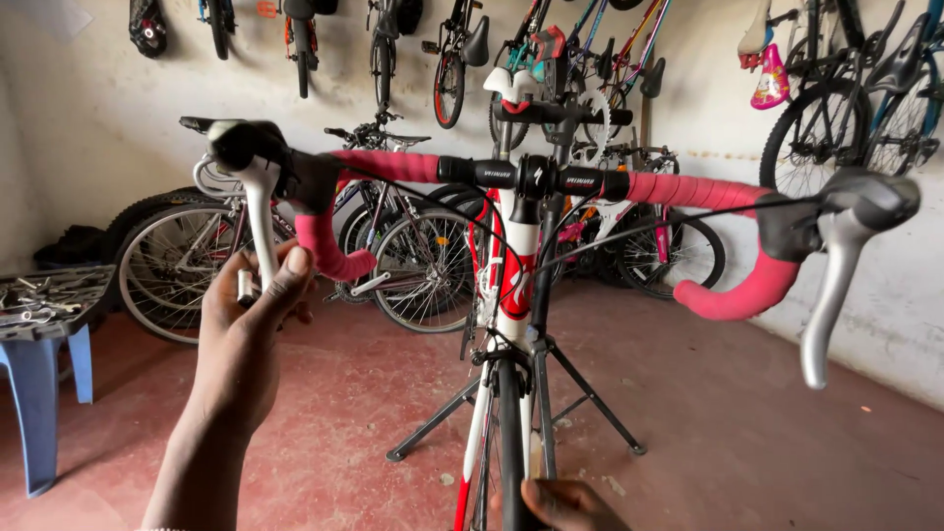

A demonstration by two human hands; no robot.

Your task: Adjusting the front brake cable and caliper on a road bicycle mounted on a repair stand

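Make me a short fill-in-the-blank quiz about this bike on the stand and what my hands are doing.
1. The left hand is at the silver ____ lever on the handlebar.
2. The handlebar tape is ____ in colour.
3. The right hand rests low on the bike's front ____.
4. The blue stool with tools on it stands to the ____ of the bike.

Missing words: brake; pink; wheel; left
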